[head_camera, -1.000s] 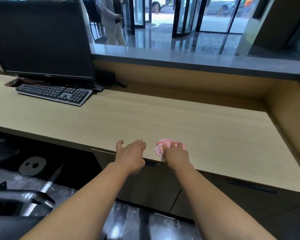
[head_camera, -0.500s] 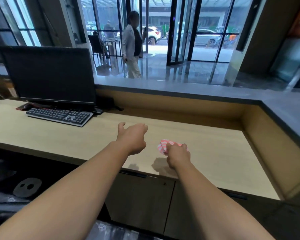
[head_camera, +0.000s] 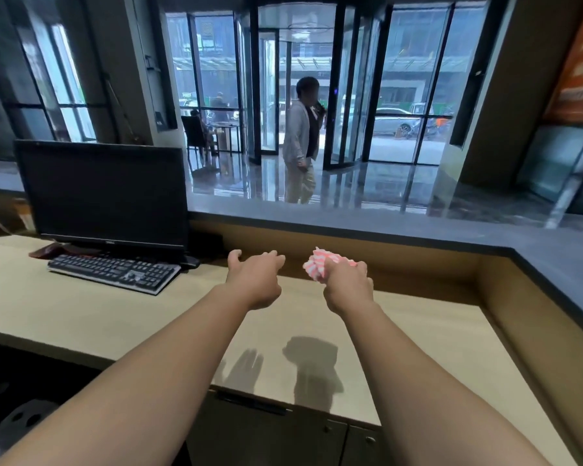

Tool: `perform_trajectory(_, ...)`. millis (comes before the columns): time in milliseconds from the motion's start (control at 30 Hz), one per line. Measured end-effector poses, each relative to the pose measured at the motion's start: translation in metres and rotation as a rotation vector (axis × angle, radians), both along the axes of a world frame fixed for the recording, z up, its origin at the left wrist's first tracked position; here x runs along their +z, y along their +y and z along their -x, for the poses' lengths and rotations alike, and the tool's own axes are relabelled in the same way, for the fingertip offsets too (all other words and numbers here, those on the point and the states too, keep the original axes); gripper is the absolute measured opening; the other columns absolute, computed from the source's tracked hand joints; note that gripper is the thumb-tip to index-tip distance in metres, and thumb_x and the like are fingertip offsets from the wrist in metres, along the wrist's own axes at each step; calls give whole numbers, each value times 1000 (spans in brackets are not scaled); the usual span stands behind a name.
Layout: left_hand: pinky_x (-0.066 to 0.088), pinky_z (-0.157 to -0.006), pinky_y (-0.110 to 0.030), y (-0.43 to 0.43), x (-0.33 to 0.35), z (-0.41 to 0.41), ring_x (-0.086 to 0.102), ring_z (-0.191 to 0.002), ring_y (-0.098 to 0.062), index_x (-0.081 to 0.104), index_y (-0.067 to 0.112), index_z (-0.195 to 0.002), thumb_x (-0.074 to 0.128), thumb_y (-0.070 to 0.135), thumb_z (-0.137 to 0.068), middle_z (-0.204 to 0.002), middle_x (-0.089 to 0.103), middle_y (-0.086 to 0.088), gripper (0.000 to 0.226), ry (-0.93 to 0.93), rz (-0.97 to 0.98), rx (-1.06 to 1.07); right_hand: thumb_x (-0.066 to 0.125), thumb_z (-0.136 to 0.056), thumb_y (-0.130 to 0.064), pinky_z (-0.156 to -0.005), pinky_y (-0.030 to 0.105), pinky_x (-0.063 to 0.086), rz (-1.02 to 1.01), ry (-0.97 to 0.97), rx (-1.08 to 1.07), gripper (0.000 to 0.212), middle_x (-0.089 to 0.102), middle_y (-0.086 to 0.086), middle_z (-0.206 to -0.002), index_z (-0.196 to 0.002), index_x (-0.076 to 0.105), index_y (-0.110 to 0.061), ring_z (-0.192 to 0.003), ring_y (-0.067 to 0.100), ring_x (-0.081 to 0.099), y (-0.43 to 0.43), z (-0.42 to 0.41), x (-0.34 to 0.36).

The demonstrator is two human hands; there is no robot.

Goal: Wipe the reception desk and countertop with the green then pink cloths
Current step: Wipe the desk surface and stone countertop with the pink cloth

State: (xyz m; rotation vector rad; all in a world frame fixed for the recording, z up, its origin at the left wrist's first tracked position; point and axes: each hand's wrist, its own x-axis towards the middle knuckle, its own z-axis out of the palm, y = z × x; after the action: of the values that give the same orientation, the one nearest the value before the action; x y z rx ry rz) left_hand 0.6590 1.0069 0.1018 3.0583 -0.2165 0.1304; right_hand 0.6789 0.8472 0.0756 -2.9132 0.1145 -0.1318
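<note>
A: Starting at the left, a dark monitor point(head_camera: 103, 193) and a keyboard point(head_camera: 115, 272) sit on the wooden bench point(head_camera: 81, 311). Something dark red lies just beside the keyboard, and I can't make out what it is.

B: Those are my worry. A wide sweep leftward could shove the keyboard out of place.

A: The left hand point(head_camera: 254, 280) hovers palm down above the bench, fingers loosely spread, holding nothing.

B: So it's free to lift the keyboard, or to brace.

A: Just right of it, the right hand point(head_camera: 347, 285) is fisted round the pink cloth point(head_camera: 318, 265). The cloth is bunched into a wad and raised off the wood near the back panel. No green cloth is in view.

B: A wad that tight touches little surface. I'd expect missed strips unless it's spread flat.

A: Further right, the grey upper bench point(head_camera: 552, 264) wraps round the corner.

B: Reaching up there at arm's length, a loose grip could let the cloth drop over the far edge.
</note>
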Motion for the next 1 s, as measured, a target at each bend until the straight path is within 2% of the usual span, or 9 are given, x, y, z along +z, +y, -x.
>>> perform_trajectory(267, 1, -118, -48, 42, -8, -117, 24, -144, -14, 26, 25, -150, 40, 11, -95, -160, 18, 3, 58, 61, -20, -5, 57, -87, -5, -97, 41, 42, -10, -58, -41, 46, 51, 9, -132, -130, 53, -22, -126, 31, 36, 31, -110, 2)
perform_trajectory(533, 2, -116, -49, 86, 2, -251, 28, -142, -16, 32, 23, -147, 42, 13, -96, -158, 23, 2, 53, 42, -23, -89, 53, -88, -1, -99, 41, 39, 7, -110, -96, 45, 52, 9, -129, -129, 53, -20, -124, 32, 37, 68, -232, 19)
perform_trajectory(667, 2, -116, -50, 104, 3, -299, 25, -144, -17, 29, 23, -149, 42, 12, -96, -159, 20, 1, 55, 60, -31, -105, 51, -88, -1, -98, 42, 38, 37, -109, -105, 47, 50, 9, -132, -132, 50, -19, -125, 34, 36, 79, -278, 27)
perform_trajectory(800, 1, -115, -50, 115, -4, -329, 23, -144, -15, 37, 21, -143, 41, 9, -94, -158, 24, 1, 51, 63, -36, -112, 50, -88, 0, -98, 44, 39, 10, -86, -105, 50, 49, 11, -134, -133, 48, -20, -127, 34, 33, 90, -311, 24)
perform_trajectory(933, 6, -114, -47, 123, -14, -350, 39, -135, -16, 47, 22, -130, 44, 11, -91, -152, 34, 2, 40, 59, -9, -99, 49, -89, 1, -97, 42, 39, -35, -122, -82, 49, 49, 9, -135, -133, 47, -20, -128, 34, 34, 102, -337, 14)
perform_trajectory(1000, 12, -113, -46, 128, -19, -356, 50, -121, -18, 52, 23, -117, 43, 11, -90, -139, 49, 2, 30, 70, 18, -87, 51, -88, 0, -97, 42, 39, -112, -112, -83, 51, 49, 10, -134, -134, 46, -23, -127, 34, 35, 108, -347, 5)
